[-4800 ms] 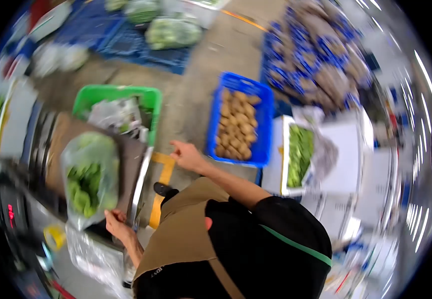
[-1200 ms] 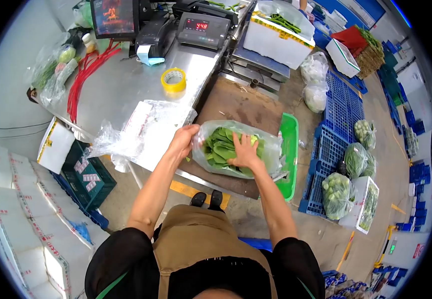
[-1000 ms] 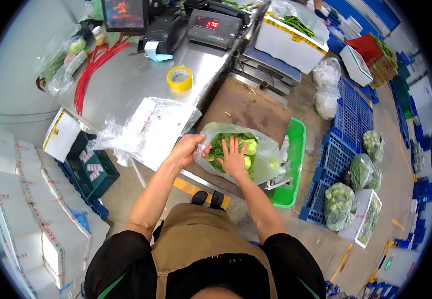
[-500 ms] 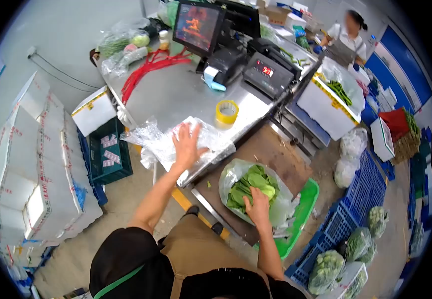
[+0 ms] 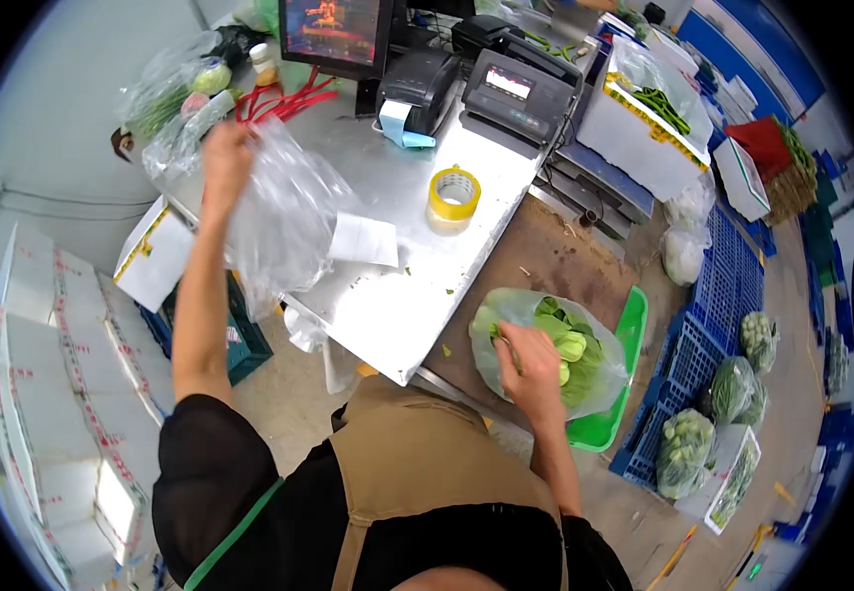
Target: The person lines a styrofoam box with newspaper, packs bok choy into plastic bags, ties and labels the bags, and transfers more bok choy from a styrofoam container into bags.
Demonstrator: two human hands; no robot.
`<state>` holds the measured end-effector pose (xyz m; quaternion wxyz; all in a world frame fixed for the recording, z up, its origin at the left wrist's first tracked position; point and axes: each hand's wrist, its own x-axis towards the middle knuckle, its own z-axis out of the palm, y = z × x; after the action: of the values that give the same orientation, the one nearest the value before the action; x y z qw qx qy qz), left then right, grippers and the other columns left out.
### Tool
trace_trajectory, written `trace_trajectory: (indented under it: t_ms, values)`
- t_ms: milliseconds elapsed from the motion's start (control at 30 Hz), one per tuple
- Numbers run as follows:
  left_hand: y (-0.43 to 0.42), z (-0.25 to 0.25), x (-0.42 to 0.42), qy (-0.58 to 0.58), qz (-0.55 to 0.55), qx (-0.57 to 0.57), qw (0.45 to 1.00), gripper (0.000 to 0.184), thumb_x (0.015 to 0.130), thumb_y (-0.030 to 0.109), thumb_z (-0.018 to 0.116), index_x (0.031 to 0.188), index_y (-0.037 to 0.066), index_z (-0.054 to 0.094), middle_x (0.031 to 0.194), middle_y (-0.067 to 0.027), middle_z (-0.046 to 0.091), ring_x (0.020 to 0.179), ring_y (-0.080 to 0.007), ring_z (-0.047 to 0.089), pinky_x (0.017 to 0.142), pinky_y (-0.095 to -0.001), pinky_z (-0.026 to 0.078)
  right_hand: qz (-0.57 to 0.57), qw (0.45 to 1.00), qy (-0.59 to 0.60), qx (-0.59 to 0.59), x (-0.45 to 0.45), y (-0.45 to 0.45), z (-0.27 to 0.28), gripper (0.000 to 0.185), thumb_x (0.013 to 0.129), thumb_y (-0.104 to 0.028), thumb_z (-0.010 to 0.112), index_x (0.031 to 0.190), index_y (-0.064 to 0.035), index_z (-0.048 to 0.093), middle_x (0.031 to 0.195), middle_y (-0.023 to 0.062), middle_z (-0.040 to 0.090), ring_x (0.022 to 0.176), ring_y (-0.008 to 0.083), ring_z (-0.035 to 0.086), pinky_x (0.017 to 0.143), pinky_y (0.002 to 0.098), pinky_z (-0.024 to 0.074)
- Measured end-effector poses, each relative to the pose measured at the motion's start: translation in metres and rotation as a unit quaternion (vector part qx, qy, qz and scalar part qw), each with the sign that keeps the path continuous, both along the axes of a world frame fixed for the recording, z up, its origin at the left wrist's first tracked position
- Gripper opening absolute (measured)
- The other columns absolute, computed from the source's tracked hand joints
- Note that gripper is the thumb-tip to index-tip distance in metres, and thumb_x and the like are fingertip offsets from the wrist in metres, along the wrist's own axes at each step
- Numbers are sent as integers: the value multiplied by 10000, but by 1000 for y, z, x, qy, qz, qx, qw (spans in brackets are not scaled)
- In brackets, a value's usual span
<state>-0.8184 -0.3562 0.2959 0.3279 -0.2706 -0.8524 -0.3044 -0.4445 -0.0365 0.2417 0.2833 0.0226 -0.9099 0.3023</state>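
Observation:
A clear plastic bag [image 5: 284, 222] hangs from my left hand [image 5: 228, 163], which is closed on it above the left side of the steel table. A white paper slip [image 5: 364, 240] lies beside the bag. At the lower right, my right hand [image 5: 535, 372] has its fingers curled at the rim of an open plastic bag [image 5: 599, 379]. Leafy greens [image 5: 570, 343] with pale stems fill that bag, which rests on a brown, worn surface [image 5: 555, 251]. A green tray [image 5: 634, 325] sits just right of it, partly covered.
On the steel table [image 5: 388, 325] are a yellow tape roll [image 5: 455, 195], a label printer [image 5: 419, 94], a scale display [image 5: 518, 94], a monitor [image 5: 333, 34] and red straps [image 5: 294, 98]. White foam boxes [image 5: 63, 364] stack at left. Blue crates [image 5: 688, 355] stand at right.
My left hand has gone from lying spread on the plastic to lifting a bag up and left. My right hand has moved from among the greens to the bag's rim.

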Motion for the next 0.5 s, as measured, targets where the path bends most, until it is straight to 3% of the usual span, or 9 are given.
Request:
trace_trajectory:
  t_ms: [100, 233, 300, 400, 500]
  values:
    - [-13, 63, -66, 76, 126, -51, 988, 221, 682, -5, 494, 786, 58, 679, 889, -146, 606, 821, -314, 578, 736, -381, 456, 33, 999, -6, 13, -44, -35, -3, 208, 738, -22, 653, 939, -8, 603, 804, 101, 616, 751, 263, 585, 702, 361, 443]
    - [-5, 83, -141, 168, 89, 14, 982, 197, 697, 9, 523, 785, 79, 685, 925, -131, 601, 861, -311, 580, 774, -391, 456, 62, 997, -36, 13, -79, -69, -13, 199, 740, -29, 653, 934, -9, 613, 814, 106, 618, 749, 269, 588, 690, 366, 454]
    - [-1, 77, -167, 197, 68, 19, 978, 186, 703, 15, 532, 783, 82, 686, 959, -120, 597, 892, -306, 575, 791, -387, 458, 64, 996, -63, 14, -87, -80, -24, 197, 744, -39, 653, 937, -17, 618, 842, 110, 626, 759, 288, 587, 688, 373, 462]
    - [-2, 37, -214, 200, 41, -22, 979, 267, 698, 23, 546, 916, 109, 674, 1037, -142, 569, 942, -319, 556, 801, -386, 460, 48, 992, -112, 24, -95, -88, -28, 196, 746, -47, 652, 939, -33, 621, 849, 104, 630, 764, 298, 584, 699, 381, 464]
    - [16, -13, -212, 135, 129, -86, 979, 466, 687, 17, 551, 1133, 150, 586, 1145, -199, 506, 981, -369, 532, 833, -408, 448, 8, 992, -124, 15, -102, -91, -36, 194, 736, -40, 658, 928, -39, 629, 854, 109, 643, 777, 301, 598, 700, 382, 479]
